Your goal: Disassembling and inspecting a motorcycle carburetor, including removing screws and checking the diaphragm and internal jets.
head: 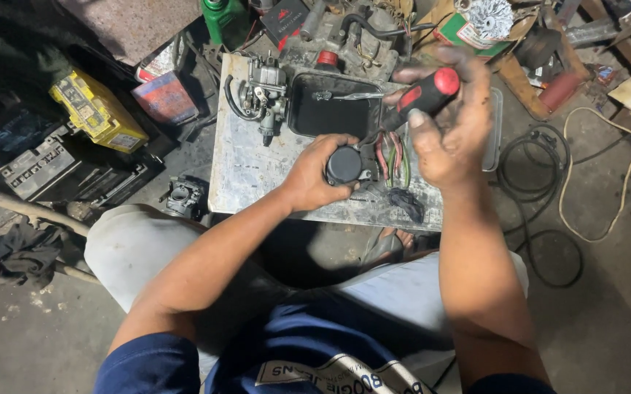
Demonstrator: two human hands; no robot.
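Observation:
My left hand grips a small round black part with red and green wires trailing from it, held just above a low stained work board. My right hand is closed around a screwdriver with a black and red handle; its metal shaft points left over a black tray. A grey carburetor sits on the board's far left corner. A dark rag lies under my right wrist.
A yellow battery, dark batteries and a red-blue box lie on the floor at left. Engine parts and a green bottle crowd the far side. Black and cream cables coil at right. Another small carburetor sits by my left knee.

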